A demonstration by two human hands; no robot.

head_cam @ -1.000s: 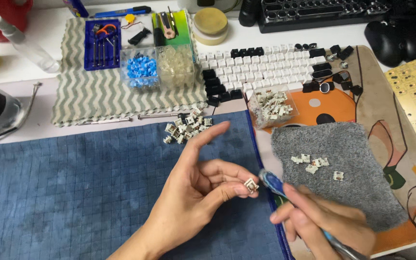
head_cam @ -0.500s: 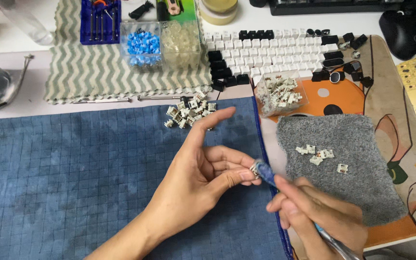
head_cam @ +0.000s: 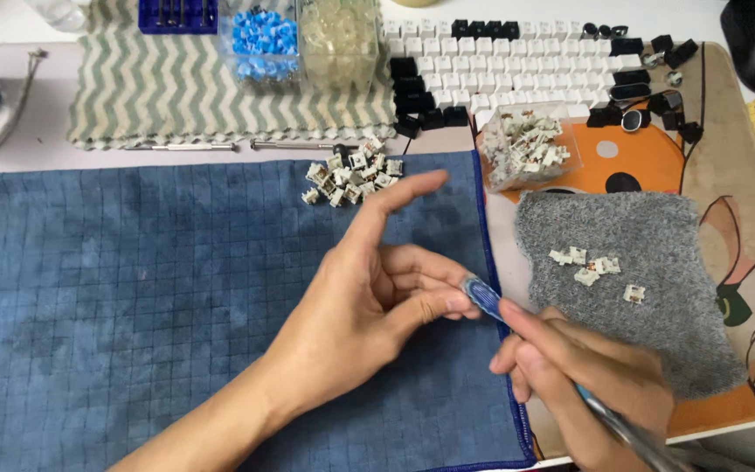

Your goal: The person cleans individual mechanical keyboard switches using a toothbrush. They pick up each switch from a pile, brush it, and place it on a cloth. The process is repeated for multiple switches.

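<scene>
1. the blue waffle cloth [head_cam: 115,288] lay bare across its whole left half, wide room for a hand.
2. a heap of loose switches [head_cam: 351,172] sat at its top edge, with a thin metal rod [head_cam: 294,145] just behind.
3. the left hand [head_cam: 369,306] and right hand [head_cam: 583,380], meeting at the blue brush [head_cam: 482,297], blocked the cloth's right edge.
4. the grey mat [head_cam: 657,288] held a few switch parts [head_cam: 592,269]; its lower part was free.
5. a clear tub of switches [head_cam: 530,144] crowded the gap before the keyboard [head_cam: 517,70].

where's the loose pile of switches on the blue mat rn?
Head view: the switch pile sits at the blue mat's top edge, centre, just below the chevron cloth and beyond the left hand.
</scene>
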